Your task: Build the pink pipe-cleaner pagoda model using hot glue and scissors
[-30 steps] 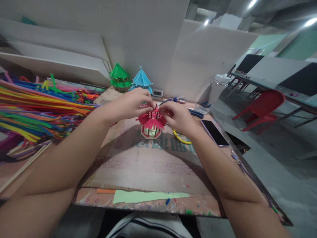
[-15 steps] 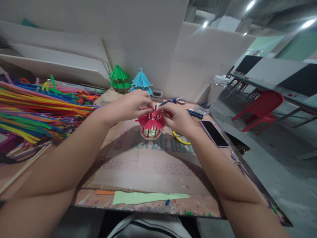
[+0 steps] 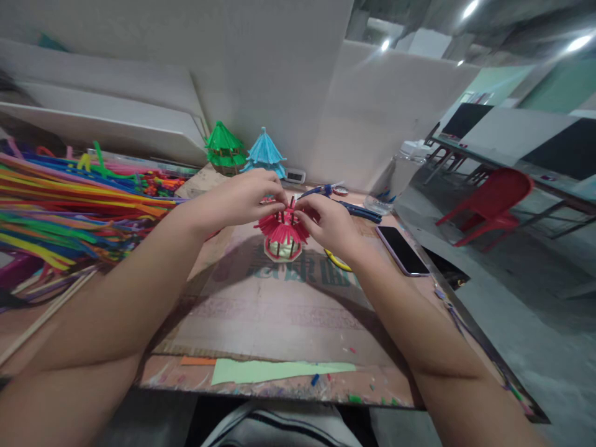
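A small pink pavilion model [image 3: 282, 233] made of pipe cleaners stands on the cardboard, with an octagonal pale base and thin brown posts. Short brown posts also rise above its fringed pink roof. My left hand [image 3: 263, 194] reaches in from the left, fingers curled and tips pinched on the model's upper part. From the other side my right hand [image 3: 326, 220] closes its thumb and fingers at the upper posts. The fingers partly cover the top, so fine detail there is hidden. A green pavilion model [image 3: 224, 148] and a blue pavilion model [image 3: 264, 153] stand behind.
Bundles of coloured pipe cleaners [image 3: 69, 202] cover the left side. Dark-handled pliers [image 3: 358, 212], a phone [image 3: 403, 249] and a clear plastic container [image 3: 395, 177] lie or stand to the right. A pale green paper strip [image 3: 265, 370] lies along the front edge of the cardboard [image 3: 270, 316].
My right hand has shifted very slightly, its wrist now covering more of the yellow handle. The left hand and the pink pavilion model stay almost in place.
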Demonstrator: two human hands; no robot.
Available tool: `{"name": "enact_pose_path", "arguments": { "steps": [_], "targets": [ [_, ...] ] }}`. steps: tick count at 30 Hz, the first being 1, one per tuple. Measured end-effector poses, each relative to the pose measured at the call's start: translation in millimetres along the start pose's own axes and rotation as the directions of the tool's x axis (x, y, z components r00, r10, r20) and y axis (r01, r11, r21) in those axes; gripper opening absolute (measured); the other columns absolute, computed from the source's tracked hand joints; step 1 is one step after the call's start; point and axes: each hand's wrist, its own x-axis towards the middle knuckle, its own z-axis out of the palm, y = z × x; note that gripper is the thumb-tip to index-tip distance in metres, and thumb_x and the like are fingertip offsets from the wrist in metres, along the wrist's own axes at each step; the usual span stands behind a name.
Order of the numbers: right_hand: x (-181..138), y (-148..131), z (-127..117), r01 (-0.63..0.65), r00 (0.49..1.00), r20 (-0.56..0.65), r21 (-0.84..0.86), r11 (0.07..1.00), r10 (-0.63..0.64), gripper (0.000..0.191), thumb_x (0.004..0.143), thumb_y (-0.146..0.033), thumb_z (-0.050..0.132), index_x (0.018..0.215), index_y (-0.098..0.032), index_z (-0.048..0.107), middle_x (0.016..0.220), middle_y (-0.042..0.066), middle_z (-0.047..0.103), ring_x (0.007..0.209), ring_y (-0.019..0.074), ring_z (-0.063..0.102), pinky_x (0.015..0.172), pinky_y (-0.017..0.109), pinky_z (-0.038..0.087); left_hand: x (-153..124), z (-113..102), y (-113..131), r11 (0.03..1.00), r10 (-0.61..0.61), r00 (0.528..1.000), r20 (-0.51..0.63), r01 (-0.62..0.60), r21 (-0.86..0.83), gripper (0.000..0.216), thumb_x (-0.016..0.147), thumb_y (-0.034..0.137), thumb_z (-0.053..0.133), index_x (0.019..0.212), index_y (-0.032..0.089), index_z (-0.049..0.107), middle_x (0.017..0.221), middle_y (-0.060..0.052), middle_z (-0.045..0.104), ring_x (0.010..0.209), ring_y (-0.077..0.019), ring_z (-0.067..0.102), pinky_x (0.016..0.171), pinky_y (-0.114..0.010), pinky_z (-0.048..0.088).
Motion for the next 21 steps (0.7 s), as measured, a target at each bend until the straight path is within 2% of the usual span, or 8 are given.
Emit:
{"name": "enact_pose_path", "arguments": {
  "steps": [9,13,16,21],
  "targets": [
    [1.1,1.0,-2.8,-0.014,0.999,-0.029,0.005,1.0,0.014,0.013,0.102,-0.027,0.063,0.095,-0.02,0.071,0.09,0.006,0.075,0.075,0.0184,0.062,0.07,0.03,0.043,-0.5,-1.6,1.6,0.998,-0.006,1.0,-0.016,0.005,-0.059,0.021,0.097,0.029,0.06,0.101,0.021,0.079,0.101,-0.006,0.068,0.098,-0.0207,0.064,0.087,-0.031,0.047],
    [1.0,3.3,-1.5,-0.016,1.0,-0.002,0.004,1.0,0.016,0.011,0.1,-0.025,0.064,0.094,-0.02,0.071,0.09,0.006,0.076,0.076,0.019,0.064,0.07,0.03,0.043,0.1,1.3,-0.2,0.998,-0.008,1.0,-0.011,0.008,-0.064,0.016,0.094,0.027,0.065,0.099,0.02,0.079,0.1,-0.005,0.068,0.096,-0.0202,0.065,0.085,-0.03,0.047],
    [1.0,5.0,-1.0,-0.002,1.0,-0.002,0.022,1.0,0.003,0.009,0.098,-0.021,0.064,0.097,-0.02,0.074,0.095,0.007,0.078,0.082,0.0206,0.068,0.073,0.031,0.046,0.4,4.2,-1.9,0.998,-0.007,1.0,-0.024,0.006,-0.06,0.015,0.093,0.025,0.067,0.101,0.02,0.078,0.101,-0.005,0.068,0.097,-0.0203,0.064,0.085,-0.03,0.047],
    [0.5,6.5,-2.5,0.048,0.999,-0.023,0.06,0.997,-0.047,0.019,0.096,-0.013,0.062,0.103,-0.021,0.078,0.102,0.008,0.08,0.09,0.0218,0.072,0.08,0.032,0.051,-0.2,7.5,-3.3,0.998,0.02,0.999,-0.043,-0.022,-0.057,0.013,0.094,0.024,0.066,0.1,0.021,0.076,0.101,-0.005,0.069,0.099,-0.0206,0.064,0.086,-0.03,0.046]
  ]
}}
